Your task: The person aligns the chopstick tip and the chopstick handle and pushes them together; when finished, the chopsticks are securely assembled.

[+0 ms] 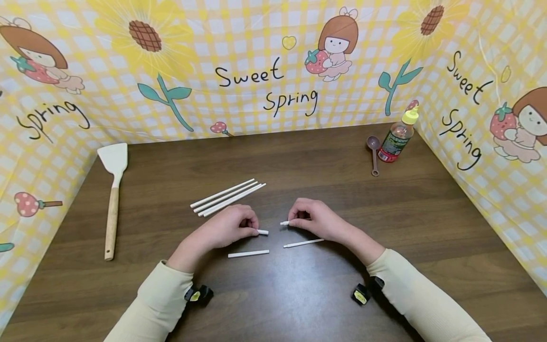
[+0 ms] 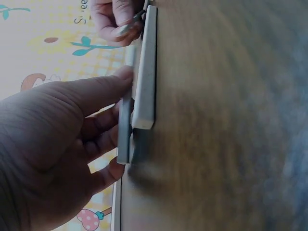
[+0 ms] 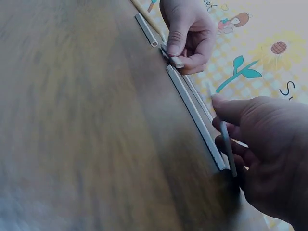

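My left hand [image 1: 231, 224] pinches a short white stick [image 1: 263, 232] between thumb and fingers, its end pointing right. Across a small gap, my right hand [image 1: 314, 218] pinches another white stick [image 1: 284, 223], whose narrow tip points left. The right wrist view shows a hollow square end on the left hand's stick [image 3: 177, 62]. Nearer the front, a loose white stick [image 1: 249, 254] lies below the left hand. Another loose stick [image 1: 302, 243], stepped down to a thin tip at its left end, lies below the right hand.
Several longer white sticks [image 1: 226, 198] lie side by side behind the left hand. A white spatula [image 1: 113, 204] with a wooden handle is at the left. At the back right are a brown measuring spoon [image 1: 373, 154] and a yellow-capped bottle [image 1: 397, 137]. Patterned cloth [image 1: 256, 42] borders the table.
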`<state>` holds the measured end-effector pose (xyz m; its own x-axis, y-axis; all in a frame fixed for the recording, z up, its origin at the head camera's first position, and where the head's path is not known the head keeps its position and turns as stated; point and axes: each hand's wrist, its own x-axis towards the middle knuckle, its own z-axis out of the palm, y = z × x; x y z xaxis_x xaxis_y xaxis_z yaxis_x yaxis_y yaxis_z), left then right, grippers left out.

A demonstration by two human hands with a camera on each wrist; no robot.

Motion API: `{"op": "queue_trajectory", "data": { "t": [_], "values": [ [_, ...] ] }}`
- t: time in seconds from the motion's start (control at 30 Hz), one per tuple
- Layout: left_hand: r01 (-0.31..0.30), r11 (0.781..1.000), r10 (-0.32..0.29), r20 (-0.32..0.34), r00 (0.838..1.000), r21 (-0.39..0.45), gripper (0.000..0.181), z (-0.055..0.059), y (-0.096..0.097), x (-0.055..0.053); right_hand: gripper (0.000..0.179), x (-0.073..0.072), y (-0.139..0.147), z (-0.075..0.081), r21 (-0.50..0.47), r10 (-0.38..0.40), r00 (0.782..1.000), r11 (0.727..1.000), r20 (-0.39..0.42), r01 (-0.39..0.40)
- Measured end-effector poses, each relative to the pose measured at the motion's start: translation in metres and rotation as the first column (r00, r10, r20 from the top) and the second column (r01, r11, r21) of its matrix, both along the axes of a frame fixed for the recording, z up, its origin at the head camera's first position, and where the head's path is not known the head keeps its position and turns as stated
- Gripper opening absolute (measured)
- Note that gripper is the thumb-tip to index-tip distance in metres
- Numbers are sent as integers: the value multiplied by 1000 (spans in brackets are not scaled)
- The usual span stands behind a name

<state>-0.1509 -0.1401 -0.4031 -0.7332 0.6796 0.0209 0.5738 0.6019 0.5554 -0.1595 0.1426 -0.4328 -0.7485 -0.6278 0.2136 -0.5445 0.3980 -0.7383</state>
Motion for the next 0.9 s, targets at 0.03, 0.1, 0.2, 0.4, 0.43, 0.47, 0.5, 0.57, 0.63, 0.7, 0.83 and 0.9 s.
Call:
{"op": "queue_trajectory", "data": {
  "t": [0.03,0.1,0.2,0.4,0.43,0.47,0.5,0.57,0.63,0.7,0.83,0.9],
  "values": [
    [-7,1000,7,-7,1000,3,17,0,0,0,8,0,0,0,-16,-10,1000,1000,4,11],
    [-30,999,30,-11,999,11,15,1,2,0,8,0,0,0,-42,-25,1000,999,15,26],
    [-70,997,70,-7,998,18,14,2,3,0,7,0,0,0,-80,-30,998,996,48,34],
    [-100,993,100,4,995,62,15,4,4,2,7,1,0,0,-123,-42,998,991,50,48],
    [-100,993,100,6,995,68,15,4,4,2,6,1,-1,0,-122,-48,998,991,41,52],
    [-101,992,101,7,995,71,14,4,4,2,6,1,-1,0,-117,-53,998,992,32,57],
    [-100,992,100,6,995,73,14,4,4,3,4,1,-1,0,-115,-57,998,992,27,60],
    [-100,992,100,-1,995,76,12,4,4,3,3,1,-2,-1,-112,-60,998,992,21,62],
    [-102,992,104,-12,995,75,10,3,5,3,4,1,-2,-1,-110,-62,998,992,12,63],
    [-104,992,106,-22,994,71,9,3,5,3,5,2,-2,-1,-111,-60,998,992,3,60],
    [-103,993,105,-32,994,60,9,4,4,2,8,3,-1,0,-121,-53,998,991,-26,49],
    [-106,993,108,-32,994,58,8,5,4,2,10,3,-1,0,-126,-44,998,991,-43,38]
  ]
}}
